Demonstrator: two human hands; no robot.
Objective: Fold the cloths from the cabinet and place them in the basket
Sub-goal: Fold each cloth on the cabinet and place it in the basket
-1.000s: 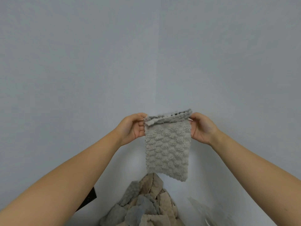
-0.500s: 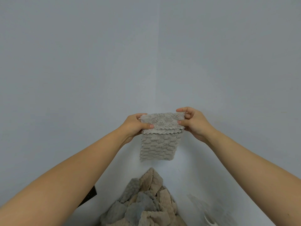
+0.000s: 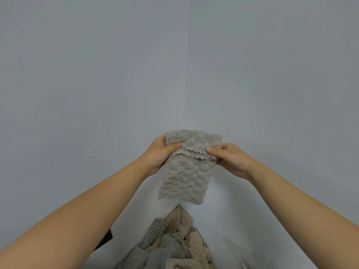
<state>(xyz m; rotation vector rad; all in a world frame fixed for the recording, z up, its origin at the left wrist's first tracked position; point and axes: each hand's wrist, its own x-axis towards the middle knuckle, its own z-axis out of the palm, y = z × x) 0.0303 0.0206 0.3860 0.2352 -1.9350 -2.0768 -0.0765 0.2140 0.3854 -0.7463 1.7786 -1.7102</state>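
A small grey textured cloth (image 3: 187, 177) hangs in the air in front of a pale wall corner, its top part folded over toward me. My left hand (image 3: 159, 154) pinches the fold at its left edge, thumb on the front. My right hand (image 3: 231, 160) pinches the fold at its right edge. The lower part of the cloth hangs free below both hands. No basket is in view.
A heap of grey and beige cloths (image 3: 171, 243) lies below the held cloth at the bottom middle. A dark object's corner (image 3: 105, 239) shows behind my left forearm. Something clear and faint (image 3: 239, 253) sits at the bottom right.
The top edge of the cloth has been folded down over the front and both hands have regripped at the fold. The cloth now hangs a little lower and longer than half a second ago.
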